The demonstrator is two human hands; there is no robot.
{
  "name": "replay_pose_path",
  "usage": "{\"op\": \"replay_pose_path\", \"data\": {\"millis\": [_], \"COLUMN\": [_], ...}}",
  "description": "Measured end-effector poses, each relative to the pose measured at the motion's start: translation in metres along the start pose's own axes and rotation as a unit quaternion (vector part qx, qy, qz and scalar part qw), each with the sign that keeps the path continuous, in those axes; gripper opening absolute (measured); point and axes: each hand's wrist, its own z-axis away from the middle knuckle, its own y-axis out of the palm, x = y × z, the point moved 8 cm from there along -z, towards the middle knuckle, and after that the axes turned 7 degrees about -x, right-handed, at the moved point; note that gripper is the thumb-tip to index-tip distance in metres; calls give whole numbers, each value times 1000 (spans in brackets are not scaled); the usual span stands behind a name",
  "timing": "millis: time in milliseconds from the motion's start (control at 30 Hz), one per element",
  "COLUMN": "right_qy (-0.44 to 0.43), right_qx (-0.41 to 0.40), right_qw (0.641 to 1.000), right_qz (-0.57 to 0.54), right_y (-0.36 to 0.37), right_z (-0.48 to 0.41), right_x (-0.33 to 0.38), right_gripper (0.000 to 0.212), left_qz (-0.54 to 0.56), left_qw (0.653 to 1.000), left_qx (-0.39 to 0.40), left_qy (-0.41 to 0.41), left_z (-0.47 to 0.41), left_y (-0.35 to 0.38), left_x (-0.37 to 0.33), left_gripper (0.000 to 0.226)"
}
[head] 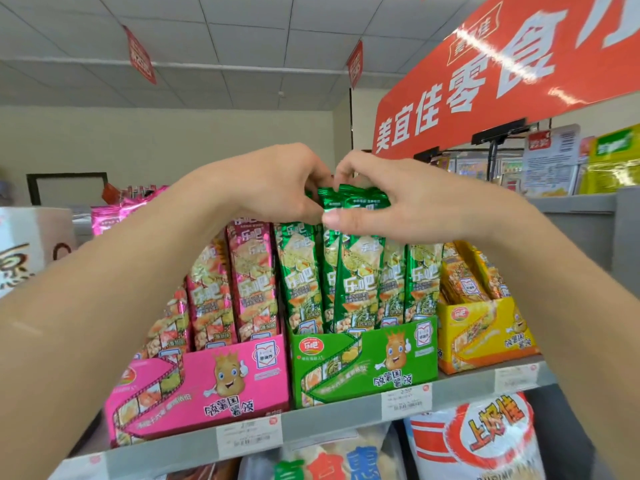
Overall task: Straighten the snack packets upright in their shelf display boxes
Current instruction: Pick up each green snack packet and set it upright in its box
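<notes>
Several tall green snack packets (356,271) stand in a green display box (363,362) at the middle of the top shelf. My left hand (273,183) and my right hand (388,199) both grip the packets' top ends, fingers curled over the back and the right thumb pressed on the front. The packets stand close to upright. To the left, a pink display box (207,386) holds pink packets (239,285), which lean and step down toward the left. At the right, a yellow box (485,334) holds yellow packets (467,275) tilted leftward.
A grey shelf edge (311,422) with price labels runs below the boxes. Large snack bags (485,441) fill the shelf underneath. A red sign (502,74) hangs at the upper right above more goods. A grey shelf side panel (585,230) stands at the right.
</notes>
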Motion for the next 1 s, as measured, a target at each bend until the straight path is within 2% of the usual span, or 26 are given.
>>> {"op": "replay_pose_path", "data": {"millis": [67, 100, 200, 267, 333, 467, 600, 733, 833, 1000], "right_qy": [-24, -23, -8, -9, 4, 20, 18, 16, 16, 20], "right_qx": [1, 10, 56, 92, 128, 159, 155, 147, 141, 128], "right_qw": [998, 997, 996, 995, 992, 987, 988, 988, 988, 987], "right_qz": [60, 75, 71, 39, 6, -1, 21, 38, 58, 94], "right_y": [2, 3, 7, 8, 7, 6, 7, 6, 7, 13], "right_z": [-2, -3, -4, -3, -2, -5, -7, -8, -11, -17], "right_x": [5, 6, 1, 0, -2, -7, -12, -13, -12, -14], "right_gripper": [58, 59, 24, 19, 20, 23, 27, 29, 38, 56], "left_qz": [-27, -41, -55, -47, -45, -32, -44, -58, -32, 8], "left_qw": [1000, 999, 997, 995, 995, 998, 995, 989, 989, 985], "left_qx": [-2, -3, 44, 81, 78, 32, 50, 78, 60, -1], "left_qy": [-3, -8, -31, -36, -39, -48, -78, -107, -134, -172], "left_z": [-5, -8, -14, -17, -20, -29, -36, -37, -35, -34], "left_y": [1, 2, 12, 20, 20, 13, 19, 24, 21, 15], "left_x": [4, 6, 13, 13, 14, 20, 25, 27, 30, 37], "left_gripper": [16, 18, 29, 29, 25, 9, 24, 18, 13, 23]}}
